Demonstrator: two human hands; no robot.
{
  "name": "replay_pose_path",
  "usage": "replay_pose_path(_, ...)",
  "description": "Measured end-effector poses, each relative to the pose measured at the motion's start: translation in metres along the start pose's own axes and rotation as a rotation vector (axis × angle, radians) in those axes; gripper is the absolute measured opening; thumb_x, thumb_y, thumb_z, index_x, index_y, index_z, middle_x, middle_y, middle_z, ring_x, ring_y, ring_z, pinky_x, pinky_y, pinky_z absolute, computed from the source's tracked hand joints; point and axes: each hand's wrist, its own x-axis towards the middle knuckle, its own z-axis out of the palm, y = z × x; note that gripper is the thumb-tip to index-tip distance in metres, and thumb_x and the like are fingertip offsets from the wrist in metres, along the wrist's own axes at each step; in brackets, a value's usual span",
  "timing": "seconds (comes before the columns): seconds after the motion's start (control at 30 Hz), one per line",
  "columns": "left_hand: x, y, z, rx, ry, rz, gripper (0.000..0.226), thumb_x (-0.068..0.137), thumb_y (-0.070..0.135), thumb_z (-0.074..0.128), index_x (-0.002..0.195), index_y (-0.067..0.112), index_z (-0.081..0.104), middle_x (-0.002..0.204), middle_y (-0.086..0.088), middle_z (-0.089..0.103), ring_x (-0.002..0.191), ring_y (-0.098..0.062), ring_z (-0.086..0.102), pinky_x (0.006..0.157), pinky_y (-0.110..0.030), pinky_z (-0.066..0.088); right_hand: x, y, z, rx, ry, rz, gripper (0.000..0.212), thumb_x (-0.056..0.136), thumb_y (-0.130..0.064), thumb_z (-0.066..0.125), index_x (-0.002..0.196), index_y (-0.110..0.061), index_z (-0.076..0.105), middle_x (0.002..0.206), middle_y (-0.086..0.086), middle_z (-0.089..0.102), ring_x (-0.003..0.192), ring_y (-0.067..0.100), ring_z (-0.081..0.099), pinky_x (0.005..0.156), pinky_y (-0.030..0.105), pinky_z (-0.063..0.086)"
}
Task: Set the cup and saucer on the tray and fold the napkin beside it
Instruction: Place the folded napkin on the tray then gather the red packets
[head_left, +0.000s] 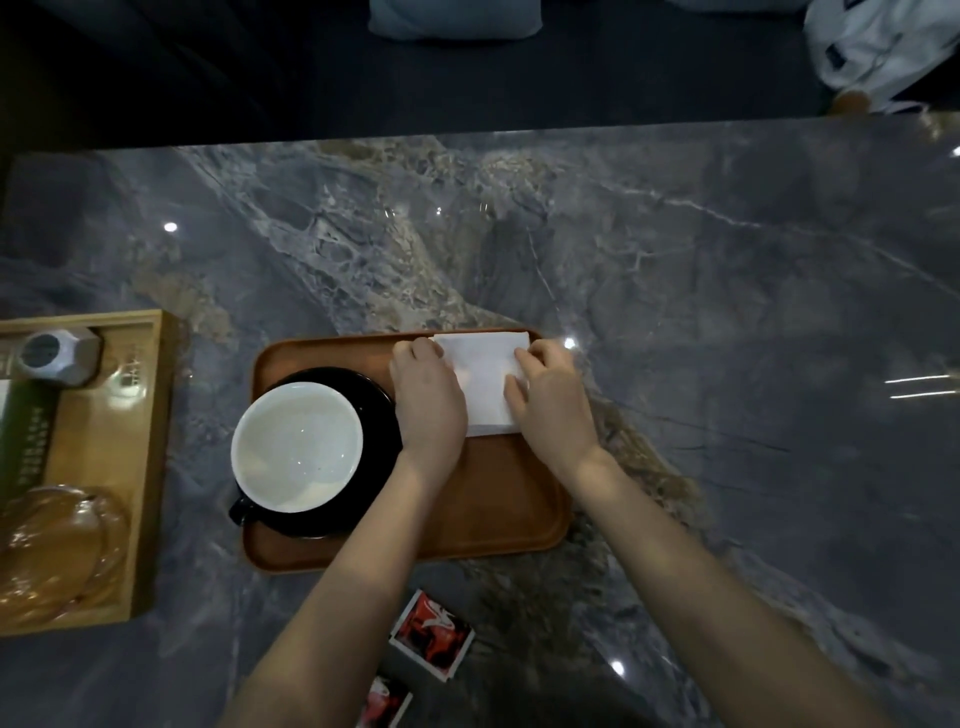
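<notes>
- Tray (488, 519), brown, on grey marble table (727, 312); holds black saucer (382, 410) at its left with cup (296, 447) on it, white inside, seemingly empty
- Napkin (485, 379), white, folded, on tray's far right part, beside saucer
- Left hand (428, 397) pressing napkin's left edge; right hand (553, 400) pinching its right edge
- Wooden box (150, 467) left of tray; contents unclear

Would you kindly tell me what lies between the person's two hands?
In the head view, the white napkin lies between the left hand and right hand.
</notes>
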Motion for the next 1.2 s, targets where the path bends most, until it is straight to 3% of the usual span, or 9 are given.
replay_pose_path(0.2, 0.008, 0.006, -0.020, 0.165, -0.198, 0.057, 0.026, 0.089, -0.004, 0.038, 0.112, -0.004, 0.047, 0.122, -0.022, 0.049, 0.112, -0.034, 0.047, 0.090, -0.036, 0.037, 0.006, -0.003, -0.009, -0.089, -0.219, 0.012, 0.030, 0.091, -0.002, 0.042, 0.119, 0.005, 0.048, 0.127, 0.020, 0.044, 0.116, 0.033, 0.043, 0.095, 0.037, 0.042)
replay_pose_path(0.33, 0.001, 0.014, -0.045, 0.268, -0.325, 0.066, 0.027, 0.089, -0.001, 0.039, 0.112, -0.003, 0.052, 0.119, -0.023, 0.056, 0.108, -0.037, 0.054, 0.086, -0.040, 0.045, -0.001, -0.012, -0.036, -0.074, -0.300, -0.008, 0.039, 0.091, -0.007, 0.044, 0.130, -0.005, 0.046, 0.132, 0.014, 0.046, 0.119, 0.030, 0.046, 0.096, 0.035, 0.039)
replay_pose_path(0.5, -0.035, 0.011, -0.081, 0.307, -0.295, 0.136, 0.023, 0.088, 0.010, 0.046, 0.108, 0.003, 0.057, 0.114, -0.017, 0.060, 0.105, -0.035, 0.055, 0.073, -0.036, 0.043, -0.044, -0.028, -0.060, 0.037, -0.161, -0.138, 0.027, 0.090, -0.014, 0.050, 0.114, -0.013, 0.062, 0.112, 0.006, 0.067, 0.100, 0.021, 0.060, 0.083, 0.031, 0.045)
replay_pose_path(0.6, -0.068, -0.003, -0.105, 0.266, -0.149, 0.242, 0.018, 0.090, 0.016, 0.047, 0.098, 0.004, 0.058, 0.103, -0.014, 0.063, 0.097, -0.036, 0.057, 0.065, -0.035, 0.037, -0.077, -0.039, -0.061, 0.128, -0.144, -0.159, 0.022, 0.089, -0.016, 0.053, 0.107, -0.015, 0.066, 0.109, 0.003, 0.069, 0.098, 0.018, 0.062, 0.084, 0.031, 0.049)
replay_pose_path(0.77, -0.130, -0.043, -0.122, 0.215, -0.032, 0.185, 0.021, 0.090, 0.021, 0.050, 0.102, 0.013, 0.065, 0.101, -0.009, 0.068, 0.096, -0.030, 0.061, 0.073, -0.038, 0.047, -0.132, -0.044, -0.031, 0.187, -0.194, -0.239, 0.016, 0.088, -0.016, 0.057, 0.099, -0.013, 0.068, 0.103, 0.004, 0.070, 0.091, 0.015, 0.061, 0.074, 0.018, 0.038)
replay_pose_path(0.93, -0.193, -0.099, -0.099, 0.081, 0.039, 0.210, 0.017, 0.081, 0.014, 0.063, 0.096, 0.005, 0.068, 0.093, -0.014, 0.069, 0.088, -0.032, 0.066, 0.071, -0.040, 0.054, -0.172, -0.035, 0.016, 0.060, -0.264, -0.220, 0.023, 0.089, -0.026, 0.055, 0.106, -0.013, 0.064, 0.107, 0.006, 0.063, 0.102, 0.022, 0.056, 0.081, 0.033, 0.044)
replay_pose_path(1.0, -0.211, -0.119, -0.085, 0.123, 0.012, 0.211, 0.028, 0.077, 0.016, 0.067, 0.102, 0.004, 0.067, 0.102, -0.015, 0.068, 0.095, -0.031, 0.065, 0.073, -0.043, 0.057, -0.183, -0.031, 0.033, -0.044, -0.292, -0.224, 0.037, 0.090, -0.034, 0.053, 0.120, -0.011, 0.057, 0.119, 0.006, 0.055, 0.113, 0.022, 0.048, 0.088, 0.034, 0.042)
replay_pose_path(1.07, -0.226, -0.136, -0.073, 0.221, -0.059, 0.212, 0.048, 0.076, 0.022, 0.072, 0.119, 0.004, 0.059, 0.122, -0.015, 0.062, 0.112, -0.030, 0.059, 0.087, -0.046, 0.053, -0.192, -0.029, 0.046, -0.146, -0.280, -0.244, 0.051, 0.090, -0.040, 0.051, 0.130, -0.009, 0.047, 0.133, 0.007, 0.047, 0.124, 0.023, 0.038, 0.099, 0.034, 0.036)
replay_pose_path(1.2, -0.249, -0.156, -0.062, 0.312, -0.158, 0.152, 0.072, 0.088, 0.044, 0.051, 0.143, 0.007, 0.023, 0.155, -0.007, 0.017, 0.143, -0.022, 0.015, 0.114, -0.039, 0.020, -0.205, -0.032, 0.061, -0.248, -0.213, -0.279, 0.060, 0.087, -0.041, 0.053, 0.133, -0.004, 0.042, 0.141, 0.012, 0.040, 0.133, 0.029, 0.030, 0.107, 0.039, 0.028)
